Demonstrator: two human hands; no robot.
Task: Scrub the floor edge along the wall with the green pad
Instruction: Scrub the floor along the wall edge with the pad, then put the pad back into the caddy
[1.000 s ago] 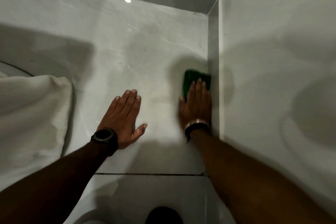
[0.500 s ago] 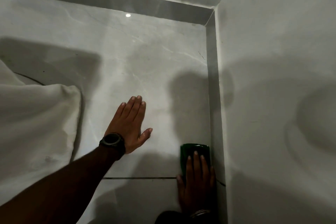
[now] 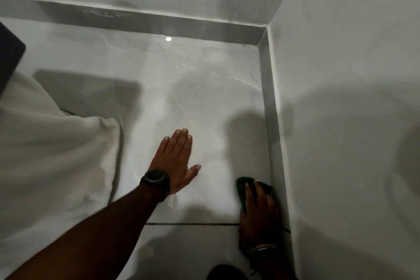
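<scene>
The green pad (image 3: 242,186) lies flat on the pale floor tile, against the grey skirting strip (image 3: 269,102) at the foot of the right wall. My right hand (image 3: 259,218) presses down on it with fingers together, covering most of the pad; only its front edge shows. A metal bangle circles that wrist. My left hand (image 3: 176,162) rests palm down on the floor tile (image 3: 193,88) to the left, fingers together, thumb out, holding nothing. A dark watch sits on its wrist.
A white cloth (image 3: 52,161) is bunched on the floor at the left. A dark object (image 3: 9,52) pokes in at the far left edge. The right wall (image 3: 352,98) and back wall meet in a corner ahead. A tile joint (image 3: 191,224) crosses near my wrists.
My right hand slid the pad back along the skirting, from far up the wall edge to close by the tile joint. The left hand stayed planted on the tile.
</scene>
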